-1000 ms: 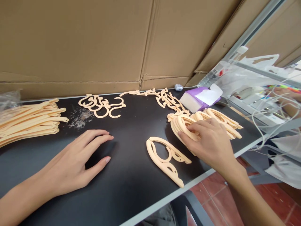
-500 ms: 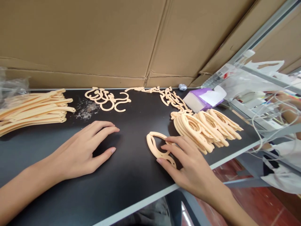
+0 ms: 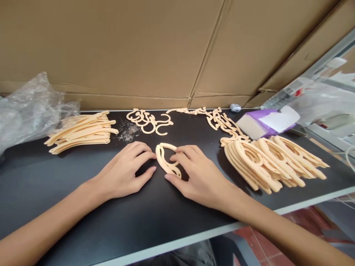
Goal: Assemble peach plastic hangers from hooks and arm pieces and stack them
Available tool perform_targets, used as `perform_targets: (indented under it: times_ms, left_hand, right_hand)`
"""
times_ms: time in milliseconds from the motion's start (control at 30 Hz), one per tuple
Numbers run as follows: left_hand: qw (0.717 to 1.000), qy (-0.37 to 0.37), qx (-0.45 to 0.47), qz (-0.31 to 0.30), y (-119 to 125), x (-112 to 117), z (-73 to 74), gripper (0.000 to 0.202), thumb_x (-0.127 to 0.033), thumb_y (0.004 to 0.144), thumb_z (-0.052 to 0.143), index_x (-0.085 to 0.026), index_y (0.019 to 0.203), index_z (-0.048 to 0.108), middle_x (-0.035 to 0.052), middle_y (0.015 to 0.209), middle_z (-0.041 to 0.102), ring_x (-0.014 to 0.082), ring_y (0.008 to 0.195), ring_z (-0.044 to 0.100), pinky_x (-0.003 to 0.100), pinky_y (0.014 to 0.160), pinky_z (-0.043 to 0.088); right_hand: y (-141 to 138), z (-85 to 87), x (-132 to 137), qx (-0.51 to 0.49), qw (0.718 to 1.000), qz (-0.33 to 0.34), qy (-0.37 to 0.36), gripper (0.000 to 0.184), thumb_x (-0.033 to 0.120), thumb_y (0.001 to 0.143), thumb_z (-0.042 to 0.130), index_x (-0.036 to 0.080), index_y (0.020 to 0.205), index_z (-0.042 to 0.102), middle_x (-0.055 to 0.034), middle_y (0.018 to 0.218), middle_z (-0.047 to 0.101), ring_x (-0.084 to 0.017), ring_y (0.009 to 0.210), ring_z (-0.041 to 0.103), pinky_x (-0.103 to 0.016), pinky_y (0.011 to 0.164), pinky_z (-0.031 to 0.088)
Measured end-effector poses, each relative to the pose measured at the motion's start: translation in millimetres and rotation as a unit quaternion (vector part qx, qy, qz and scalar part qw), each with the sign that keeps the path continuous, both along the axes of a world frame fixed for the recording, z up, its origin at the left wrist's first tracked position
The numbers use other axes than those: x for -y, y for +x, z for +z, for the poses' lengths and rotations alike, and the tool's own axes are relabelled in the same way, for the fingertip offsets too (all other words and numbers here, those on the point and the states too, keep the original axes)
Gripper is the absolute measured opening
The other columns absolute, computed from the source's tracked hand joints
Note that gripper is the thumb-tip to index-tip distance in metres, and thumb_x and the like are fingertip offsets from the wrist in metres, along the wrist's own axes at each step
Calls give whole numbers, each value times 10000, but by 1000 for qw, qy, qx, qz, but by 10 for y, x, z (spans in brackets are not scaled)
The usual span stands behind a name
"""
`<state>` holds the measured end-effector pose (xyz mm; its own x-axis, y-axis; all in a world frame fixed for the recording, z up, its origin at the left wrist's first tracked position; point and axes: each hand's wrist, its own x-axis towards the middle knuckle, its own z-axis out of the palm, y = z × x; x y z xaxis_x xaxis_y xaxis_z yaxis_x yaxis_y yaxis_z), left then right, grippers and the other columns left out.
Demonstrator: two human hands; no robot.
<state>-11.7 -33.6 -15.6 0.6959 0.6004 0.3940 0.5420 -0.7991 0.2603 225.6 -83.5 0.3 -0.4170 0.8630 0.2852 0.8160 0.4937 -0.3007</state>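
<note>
A peach plastic hanger part lies flat on the black table, between my two hands. My right hand rests on its right side, fingers pressing on it and covering most of it. My left hand lies palm down just left of it, fingertips touching its edge, holding nothing. A fanned pile of the same curved parts lies to the right of my right hand.
A stack of straight peach bars sits at the back left beside a crumpled clear plastic bag. Loose hooks and sprue scraps lie along the cardboard wall. A purple tissue pack stands at the back right.
My right hand left the fanned pile, came down on the single part and slid it left towards my left hand. The view has swung left, showing the plastic bag.
</note>
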Motion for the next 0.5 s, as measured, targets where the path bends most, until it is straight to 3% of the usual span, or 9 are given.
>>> perform_targets:
  times_ms: [200,367,500]
  left_hand:
    - [1000,-7,4,12,-8,-7,-5,194,-237,976,538,-156,1087,675,121,1145,661,254,1110,611,430,991,529]
    - [1000,-5,6,9,-23,-27,-5,166,-237,977,547,-163,1071,663,115,1133,654,245,1096,615,405,965,533]
    - [1000,10,-2,8,-37,-43,-28,174,-243,976,554,-166,1098,651,114,1157,639,240,1093,621,392,965,532]
  right_hand:
    - [-67,21,-141,22,999,-25,14,244,336,904,663,143,1049,697,-149,1171,694,-322,1050,627,-501,895,578]
    - [217,41,129,57,995,-62,54,198,308,911,659,158,1035,693,-169,1171,694,-331,1008,668,-475,781,603]
    - [455,-39,373,50,988,-95,110,163,296,950,622,150,991,684,-162,1058,718,-329,1025,668,-462,804,598]
